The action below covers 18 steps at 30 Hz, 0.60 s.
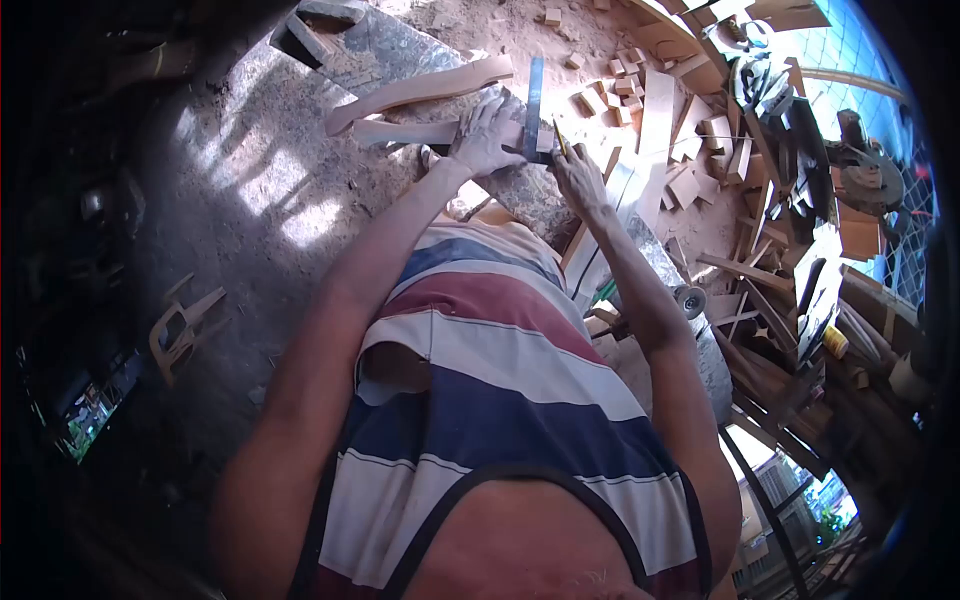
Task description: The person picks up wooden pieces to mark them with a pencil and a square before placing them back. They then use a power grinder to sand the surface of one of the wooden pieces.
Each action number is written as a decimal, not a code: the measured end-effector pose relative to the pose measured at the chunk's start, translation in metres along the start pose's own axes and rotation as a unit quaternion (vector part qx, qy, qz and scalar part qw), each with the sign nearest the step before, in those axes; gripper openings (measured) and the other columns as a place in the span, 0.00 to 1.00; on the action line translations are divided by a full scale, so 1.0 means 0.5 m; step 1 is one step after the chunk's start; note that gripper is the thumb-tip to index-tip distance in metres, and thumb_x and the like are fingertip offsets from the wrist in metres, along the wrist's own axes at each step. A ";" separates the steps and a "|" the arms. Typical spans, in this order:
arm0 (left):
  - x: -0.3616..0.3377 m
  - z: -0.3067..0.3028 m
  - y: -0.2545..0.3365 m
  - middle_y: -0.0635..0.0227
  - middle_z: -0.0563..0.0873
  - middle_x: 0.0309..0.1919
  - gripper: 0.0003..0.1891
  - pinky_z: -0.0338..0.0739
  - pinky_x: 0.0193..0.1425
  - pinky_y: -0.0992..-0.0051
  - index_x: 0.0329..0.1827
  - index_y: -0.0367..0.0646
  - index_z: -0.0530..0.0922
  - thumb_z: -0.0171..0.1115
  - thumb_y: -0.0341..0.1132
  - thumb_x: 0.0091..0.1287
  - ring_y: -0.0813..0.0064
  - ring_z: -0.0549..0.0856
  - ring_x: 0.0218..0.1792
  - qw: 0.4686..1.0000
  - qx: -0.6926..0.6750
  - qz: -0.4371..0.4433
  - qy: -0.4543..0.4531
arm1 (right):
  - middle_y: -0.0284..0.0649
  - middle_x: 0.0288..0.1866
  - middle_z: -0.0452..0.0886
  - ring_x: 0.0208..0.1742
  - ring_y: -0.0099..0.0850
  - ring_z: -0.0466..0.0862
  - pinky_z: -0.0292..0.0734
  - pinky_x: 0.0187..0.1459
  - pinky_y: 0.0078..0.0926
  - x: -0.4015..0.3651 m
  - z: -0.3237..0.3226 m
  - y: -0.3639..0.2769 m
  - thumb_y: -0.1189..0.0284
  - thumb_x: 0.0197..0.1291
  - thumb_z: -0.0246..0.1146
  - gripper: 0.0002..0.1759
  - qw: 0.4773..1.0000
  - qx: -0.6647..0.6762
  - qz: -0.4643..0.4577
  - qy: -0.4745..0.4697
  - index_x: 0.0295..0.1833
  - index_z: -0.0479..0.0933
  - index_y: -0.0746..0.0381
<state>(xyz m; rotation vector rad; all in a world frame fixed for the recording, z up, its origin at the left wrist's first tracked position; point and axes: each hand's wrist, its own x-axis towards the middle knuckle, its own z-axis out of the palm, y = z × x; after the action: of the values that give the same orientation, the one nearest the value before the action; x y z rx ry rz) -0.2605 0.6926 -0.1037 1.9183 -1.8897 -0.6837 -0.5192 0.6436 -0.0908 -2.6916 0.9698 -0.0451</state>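
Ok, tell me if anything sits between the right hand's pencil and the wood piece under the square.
Nothing visible does. The right hand holds the pencil right at the wood piece, beside the metal square, which the left hand presses down.

The left hand (487,133) covers one end of the wood piece (400,132).

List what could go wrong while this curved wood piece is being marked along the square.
1. Only the left hand pins the metal square on the curved wooden piece; either may slip and skew any mark from the pencil in the right hand.
2. The dusty benchtop may let the piece slide.
3. Loose offcuts beside the right hand could get knocked off.
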 end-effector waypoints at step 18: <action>0.000 0.027 0.004 0.59 0.73 0.82 0.65 0.52 0.93 0.44 0.93 0.60 0.55 0.88 0.54 0.54 0.55 0.68 0.85 0.998 0.046 0.045 -0.019 | 0.55 0.60 0.80 0.62 0.54 0.82 0.83 0.59 0.51 0.027 0.039 0.040 0.64 0.73 0.69 0.21 0.999 0.043 -0.003 -0.017 0.60 0.77 0.68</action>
<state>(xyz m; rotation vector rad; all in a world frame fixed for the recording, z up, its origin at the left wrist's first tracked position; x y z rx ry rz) -0.2699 0.6933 -0.1136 1.8751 -2.0509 -0.6200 -0.5188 0.6253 -0.1156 -2.6079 0.9292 -0.0413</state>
